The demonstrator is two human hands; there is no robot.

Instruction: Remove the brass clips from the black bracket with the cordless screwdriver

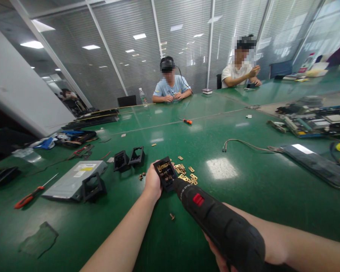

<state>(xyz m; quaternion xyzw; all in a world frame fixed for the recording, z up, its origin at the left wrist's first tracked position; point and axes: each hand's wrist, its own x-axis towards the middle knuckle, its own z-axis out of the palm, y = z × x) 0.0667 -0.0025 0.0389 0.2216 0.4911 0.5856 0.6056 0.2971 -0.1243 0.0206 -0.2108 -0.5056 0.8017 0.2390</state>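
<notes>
My left hand (pixel 153 182) is closed around the left side of a black terminal block (pixel 166 174), which is tilted towards me and shows brass contacts and screws inside. In my right hand (pixel 217 249) is a black cordless drill (pixel 215 219) with a red switch on top. Its chuck end reaches the block's lower right edge; the bit is hidden from view. Just right of the block lies a loose pile of small brass plates (pixel 187 175). A few small screws (pixel 142 176) sit left of my hand, and a single screw (pixel 172 216) lies nearer to me.
Black plastic frames (pixel 137 156) and a silver disc drive (pixel 73 181) stand to the left, beside an orange screwdriver (pixel 31 196). A flat dark panel (pixel 314 164) with wires and circuit boards (pixel 323 119) lie right. Two people sit across the green table (pixel 164 128).
</notes>
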